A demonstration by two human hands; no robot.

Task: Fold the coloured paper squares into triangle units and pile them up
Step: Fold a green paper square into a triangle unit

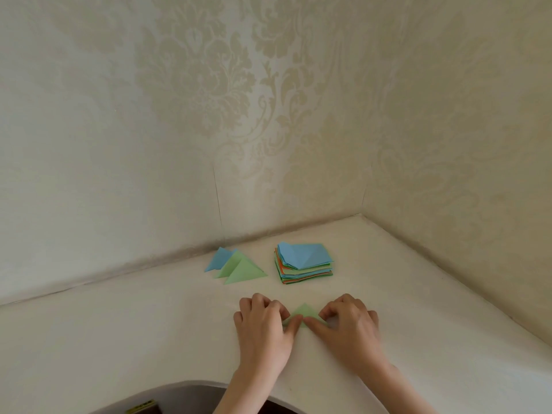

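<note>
Nearest the desk's curved front edge, a small dark object with a yellow label (142, 407) is peeking out below the white desk (149, 339); what it is cannot be told.

Just beyond, the left hand (263, 327) and the right hand (348, 327) are working a small light-green folded paper triangle (303, 311) lying flat on the desk, about midway along the front. Both hands are curled, fingertips pressing down on the triangle's lower corners and near edge, thumbs meeting at its middle; only its apex is showing between them.

Farther back, toward the wall edge, three finished triangle units (236, 268), one blue and two green, are lying overlapped in a loose row, not squarely piled. Just to their right, a stack of unfolded coloured paper squares (304, 270) is sitting, a creased blue sheet on top.

Likely risks: the thin paper may be slipping under uneven finger pressure, so the crease could run off the corner and give a lopsided unit. A soft crease may be springing open once released. The finished units, merely overlapped, could be sliding apart as more are added.
</note>
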